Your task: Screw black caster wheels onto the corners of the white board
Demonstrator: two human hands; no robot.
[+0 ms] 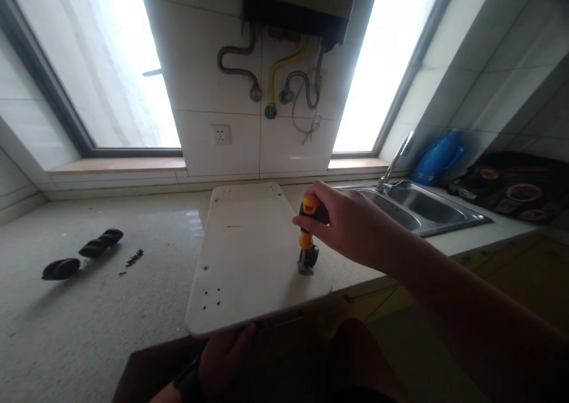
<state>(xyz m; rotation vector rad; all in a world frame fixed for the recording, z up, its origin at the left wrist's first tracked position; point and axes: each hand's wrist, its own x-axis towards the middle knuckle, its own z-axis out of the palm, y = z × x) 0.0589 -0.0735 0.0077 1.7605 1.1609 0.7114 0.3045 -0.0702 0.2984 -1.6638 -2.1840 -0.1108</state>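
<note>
My right hand [338, 222] is closed around the yellow-and-black handle of a screwdriver [306, 238], held upright. Its shaft points down at the metal plate of a black caster wheel [313, 256], which sits on the right front corner of a white board [249, 243]. Where the tip meets the plate is too small to make out. The board lies flat on the counter, with small holes near its other corners. At its front edge, in shadow, my left hand [224, 352] grips the board; part of its fingers is hidden.
Several black caster wheels [61, 268] lie on the counter [146, 308] at the left, beside a small pile of dark screws [134, 258]. A steel sink [427, 207] with a tap [395, 163] is at the right. Behind it stand a blue jug [438, 157] and a dark patterned bag [520, 184].
</note>
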